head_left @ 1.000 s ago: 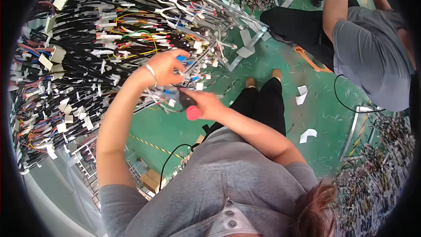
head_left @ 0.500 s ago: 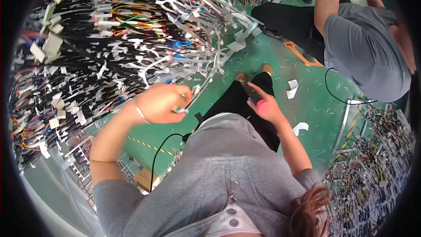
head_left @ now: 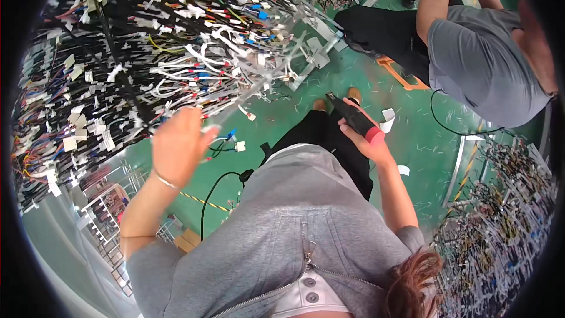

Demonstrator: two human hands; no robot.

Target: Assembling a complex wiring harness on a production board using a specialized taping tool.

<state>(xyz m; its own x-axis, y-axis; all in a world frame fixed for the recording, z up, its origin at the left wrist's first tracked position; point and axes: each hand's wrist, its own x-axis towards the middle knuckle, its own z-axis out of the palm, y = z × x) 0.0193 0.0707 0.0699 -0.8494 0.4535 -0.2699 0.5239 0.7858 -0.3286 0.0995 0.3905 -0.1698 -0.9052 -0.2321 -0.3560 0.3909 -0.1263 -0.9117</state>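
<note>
My left hand (head_left: 178,148) is at the front edge of a thick mass of cables (head_left: 194,59), blurred and seen from its back. Its fingers curl over a dark wire harness, and wire ends with blue and white connectors (head_left: 235,143) stick out past the thumb. The grip itself is partly hidden. In front of my body, my right hand (head_left: 369,144) is closed round a black handheld tool (head_left: 353,116) with a red rear end. The tool's narrow tip points up and left, away from the cables.
A co-worker in a grey shirt (head_left: 477,65) bends at the upper right. More wires (head_left: 500,224) are piled at the lower right. White scraps (head_left: 386,120) lie on the green floor (head_left: 412,153), near an orange frame (head_left: 400,74). A black cord (head_left: 207,206) hangs by my left side.
My left hand has moved left and turned its back upward; connectors now show beyond its thumb. The right hand has shifted slightly right with the tool, which shows more of its length.
</note>
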